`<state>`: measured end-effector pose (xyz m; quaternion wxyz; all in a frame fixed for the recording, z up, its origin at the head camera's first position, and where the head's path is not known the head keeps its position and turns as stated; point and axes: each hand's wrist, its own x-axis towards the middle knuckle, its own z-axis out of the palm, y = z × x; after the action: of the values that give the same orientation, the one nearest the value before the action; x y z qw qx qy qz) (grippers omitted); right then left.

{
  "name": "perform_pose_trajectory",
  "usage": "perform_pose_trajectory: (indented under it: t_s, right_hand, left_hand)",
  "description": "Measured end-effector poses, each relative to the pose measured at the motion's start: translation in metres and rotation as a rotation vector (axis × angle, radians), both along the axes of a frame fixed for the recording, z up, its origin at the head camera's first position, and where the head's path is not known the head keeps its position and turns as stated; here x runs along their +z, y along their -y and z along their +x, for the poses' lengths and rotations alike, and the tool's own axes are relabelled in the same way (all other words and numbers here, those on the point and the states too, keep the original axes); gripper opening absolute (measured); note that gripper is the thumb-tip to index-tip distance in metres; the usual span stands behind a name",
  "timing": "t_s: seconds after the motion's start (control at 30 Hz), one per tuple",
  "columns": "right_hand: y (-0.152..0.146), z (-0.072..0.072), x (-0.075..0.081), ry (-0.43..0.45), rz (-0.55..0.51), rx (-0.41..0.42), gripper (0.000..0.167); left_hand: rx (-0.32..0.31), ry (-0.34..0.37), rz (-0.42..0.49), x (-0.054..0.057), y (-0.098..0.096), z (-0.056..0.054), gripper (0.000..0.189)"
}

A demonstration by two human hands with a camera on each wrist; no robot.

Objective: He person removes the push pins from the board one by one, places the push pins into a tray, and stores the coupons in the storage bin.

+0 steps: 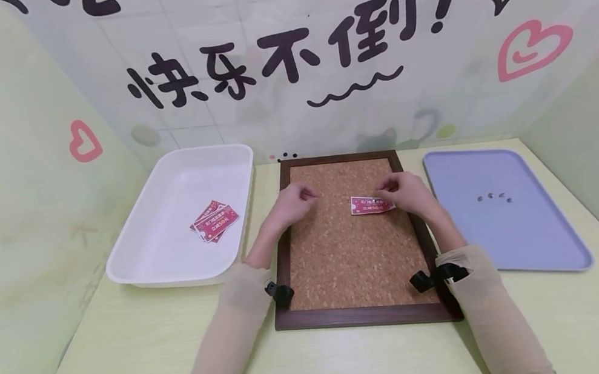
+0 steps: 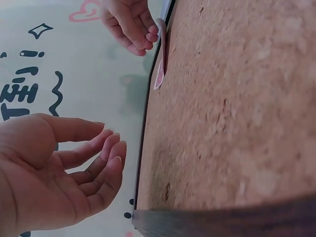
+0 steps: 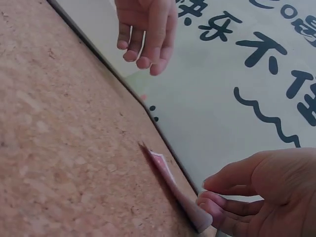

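Note:
A pink paper coupon (image 1: 363, 205) with a white edge lies on the upper right part of the corkboard (image 1: 356, 260). Seen from the right wrist, the coupon (image 3: 170, 180) stands partly off the cork, its near end curled. My right hand (image 1: 405, 193) is over the coupon's right end, thumb and fingers bent, fingertips right at its edge. A small shiny spot shows beside them in the head view. To the left, my left hand (image 1: 294, 203) hovers over the board's upper left side. In the left wrist view its loosely bent fingers (image 2: 106, 163) hold nothing.
A white bin (image 1: 169, 194) at left holds several similar coupons (image 1: 217, 221), overlapping. On the right a lilac tray (image 1: 529, 236) carries several small shiny pieces (image 1: 491, 195). The board's dark wooden frame (image 1: 368, 316) lies flat on the pale table (image 1: 130, 351); a printed sheet hangs behind.

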<state>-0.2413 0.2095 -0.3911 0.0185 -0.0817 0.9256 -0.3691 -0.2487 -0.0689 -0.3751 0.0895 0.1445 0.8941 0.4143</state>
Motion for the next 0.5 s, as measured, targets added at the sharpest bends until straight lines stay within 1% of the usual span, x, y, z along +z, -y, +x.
perform_pose_trajectory:
  t_s: [0.1,0.2,0.3,0.5]
  right_hand:
    - [0.0,-0.002,-0.005,0.009,0.014,0.013,0.016]
    - [0.001,-0.005,-0.01,-0.003,0.035,0.031,0.013]
    - [0.001,-0.006,-0.013,-0.017,0.048,0.044,0.012]
    - [0.003,-0.007,-0.015,-0.03,0.052,0.053,0.014]
  left_hand:
    - [-0.01,0.011,-0.008,-0.003,-0.008,-0.002,0.018]
    - [-0.028,0.03,0.003,-0.006,-0.015,-0.004,0.019]
    - [-0.043,0.031,-0.006,-0.009,-0.022,-0.007,0.019]
    - [-0.038,0.045,-0.043,-0.013,-0.033,-0.009,0.019]
